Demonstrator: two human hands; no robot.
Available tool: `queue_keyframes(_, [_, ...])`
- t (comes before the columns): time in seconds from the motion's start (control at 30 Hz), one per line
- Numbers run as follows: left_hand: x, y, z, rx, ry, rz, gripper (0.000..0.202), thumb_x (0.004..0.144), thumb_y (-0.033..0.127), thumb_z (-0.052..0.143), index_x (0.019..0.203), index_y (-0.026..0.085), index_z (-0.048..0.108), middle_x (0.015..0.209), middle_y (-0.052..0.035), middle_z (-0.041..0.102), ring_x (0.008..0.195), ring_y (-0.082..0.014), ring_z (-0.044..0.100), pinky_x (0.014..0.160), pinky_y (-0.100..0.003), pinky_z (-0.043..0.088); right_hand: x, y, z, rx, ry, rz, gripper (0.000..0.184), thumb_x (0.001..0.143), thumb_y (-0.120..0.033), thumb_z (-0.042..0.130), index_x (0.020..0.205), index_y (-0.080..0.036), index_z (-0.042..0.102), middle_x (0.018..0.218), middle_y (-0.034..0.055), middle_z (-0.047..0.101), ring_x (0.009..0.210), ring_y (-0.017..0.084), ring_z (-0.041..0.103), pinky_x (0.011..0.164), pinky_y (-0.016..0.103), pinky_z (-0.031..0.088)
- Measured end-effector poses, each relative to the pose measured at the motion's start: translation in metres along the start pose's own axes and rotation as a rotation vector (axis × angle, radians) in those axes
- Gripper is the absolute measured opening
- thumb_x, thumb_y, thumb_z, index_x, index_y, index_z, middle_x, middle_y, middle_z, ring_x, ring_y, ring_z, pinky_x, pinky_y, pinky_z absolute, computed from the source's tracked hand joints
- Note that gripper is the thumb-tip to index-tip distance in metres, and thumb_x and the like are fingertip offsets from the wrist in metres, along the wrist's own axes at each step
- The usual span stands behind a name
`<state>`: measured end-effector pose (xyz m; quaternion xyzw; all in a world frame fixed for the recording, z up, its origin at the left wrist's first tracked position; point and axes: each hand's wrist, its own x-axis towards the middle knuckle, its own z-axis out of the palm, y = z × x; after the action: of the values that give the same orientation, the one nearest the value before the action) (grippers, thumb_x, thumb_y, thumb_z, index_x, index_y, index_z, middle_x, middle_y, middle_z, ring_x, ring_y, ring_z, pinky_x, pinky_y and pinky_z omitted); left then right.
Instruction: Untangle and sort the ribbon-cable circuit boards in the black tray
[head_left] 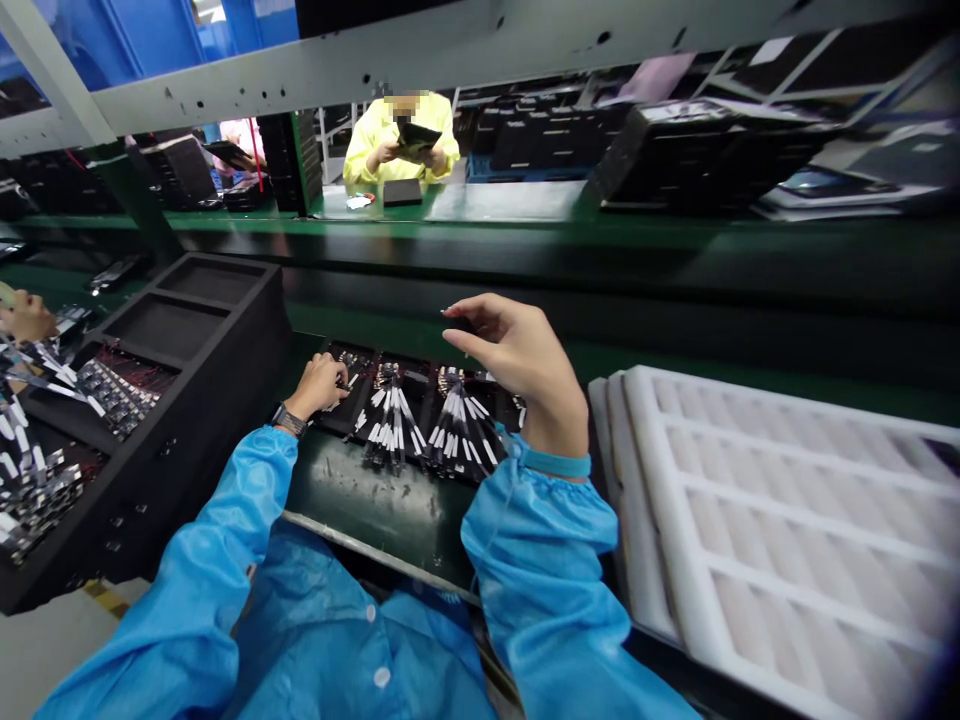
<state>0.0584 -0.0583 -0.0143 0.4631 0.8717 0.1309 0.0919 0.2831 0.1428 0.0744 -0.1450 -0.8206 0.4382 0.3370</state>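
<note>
My left hand point(321, 384) is over the left end of a black compartment tray point(420, 372), fingers curled down among small electronic parts. Whatever it grips there is too small to name. Raised above the tray's right side is my right hand point(517, 350), its thumb and fingers pinched around a small dark piece point(460, 323), mostly hidden. In the tray's middle, bundles of small parts with flat black-and-white strips point(394, 415) fan out toward me. A second bundle point(459, 415) lies to the right, partly behind my right wrist.
To the left stands a big black foam box point(247, 330) full of similar parts, with another person's hand point(26, 315) beyond it. White divided trays point(667, 480) are stacked at right. A person in yellow point(442, 130) works across the green bench point(525, 215). A metal beam point(450, 50) crosses above.
</note>
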Motion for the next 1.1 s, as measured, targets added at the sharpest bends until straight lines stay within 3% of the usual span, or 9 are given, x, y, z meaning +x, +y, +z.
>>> queue_keyframes(0.1, [0.002,-0.001,-0.008,-0.079,0.005,-0.002,0.015,0.076,0.015,0.087,0.081,0.019,0.073,0.11,-0.0084,0.072,0.117,-0.0297,0.061,0.106,-0.041,0.043,0.001,-0.001,0.004,0.006,0.008,-0.006,0.024,0.082,-0.033,0.08,0.101,-0.018,0.075,0.095,0.0072,0.074,0.088,0.022,0.068,0.081,0.036,0.055])
queue_keyframes(0.2, [0.001,-0.005,-0.025,-0.195,-0.01,0.004,0.013,0.077,0.015,0.083,0.073,0.018,0.071,0.087,-0.0035,0.075,0.097,-0.0251,0.069,0.101,-0.041,0.047,0.003,0.001,0.007,0.012,0.011,-0.01,0.022,0.083,-0.034,0.078,0.098,-0.019,0.073,0.094,0.0068,0.073,0.087,0.022,0.067,0.08,0.036,0.054])
queue_keyframes(0.3, [-0.004,-0.01,-0.049,-0.325,0.003,0.026,0.008,0.079,0.022,0.081,0.077,0.017,0.075,0.082,-0.0035,0.077,0.086,-0.0221,0.071,0.089,-0.035,0.051,0.004,0.003,0.008,0.003,-0.036,-0.033,0.018,0.085,-0.031,0.074,0.1,-0.02,0.072,0.098,0.0077,0.074,0.09,0.024,0.067,0.083,0.038,0.053])
queue_keyframes(0.43, [-0.017,-0.01,-0.081,-0.469,0.035,0.07,0.024,0.078,0.036,0.081,0.091,0.016,0.079,0.087,-0.0063,0.08,0.084,-0.0213,0.073,0.083,-0.034,0.056,0.005,0.004,0.009,-0.001,-0.144,-0.054,0.017,0.085,-0.028,0.073,0.1,-0.02,0.073,0.101,0.0082,0.077,0.094,0.026,0.068,0.087,0.04,0.053])
queue_keyframes(0.53, [-0.031,0.001,-0.102,-0.623,0.083,0.102,0.034,0.074,0.042,0.084,0.098,0.016,0.081,0.092,-0.0075,0.082,0.084,-0.0219,0.075,0.083,-0.035,0.059,0.006,0.002,0.012,0.028,-0.169,-0.047,0.018,0.084,-0.028,0.074,0.1,-0.02,0.072,0.106,0.009,0.079,0.099,0.027,0.07,0.09,0.042,0.055])
queue_keyframes(0.67, [-0.041,0.028,-0.123,-0.754,0.129,0.167,0.032,0.075,0.041,0.087,0.098,0.018,0.084,0.083,-0.0052,0.08,0.079,-0.0204,0.074,0.079,-0.033,0.06,0.006,-0.002,0.018,0.03,-0.186,-0.057,0.015,0.086,-0.024,0.071,0.1,-0.02,0.071,0.109,0.009,0.079,0.103,0.026,0.072,0.093,0.042,0.055])
queue_keyframes(0.9, [-0.017,0.075,-0.125,-0.703,0.038,0.282,0.026,0.079,0.039,0.08,0.094,0.019,0.086,0.075,-0.0032,0.077,0.071,-0.0185,0.07,0.07,-0.029,0.055,0.001,-0.019,0.019,0.032,-0.216,-0.116,0.014,0.09,-0.017,0.066,0.104,-0.02,0.069,0.11,0.0082,0.08,0.104,0.024,0.073,0.094,0.039,0.054])
queue_keyframes(1.1, [-0.002,0.092,-0.114,-0.718,-0.042,0.318,0.028,0.078,0.044,0.08,0.089,0.019,0.088,0.073,-0.0045,0.078,0.067,-0.0197,0.068,0.065,-0.03,0.055,-0.004,-0.029,0.013,0.018,-0.204,-0.131,0.017,0.09,-0.014,0.067,0.106,-0.022,0.068,0.11,0.0063,0.079,0.105,0.025,0.074,0.094,0.037,0.053])
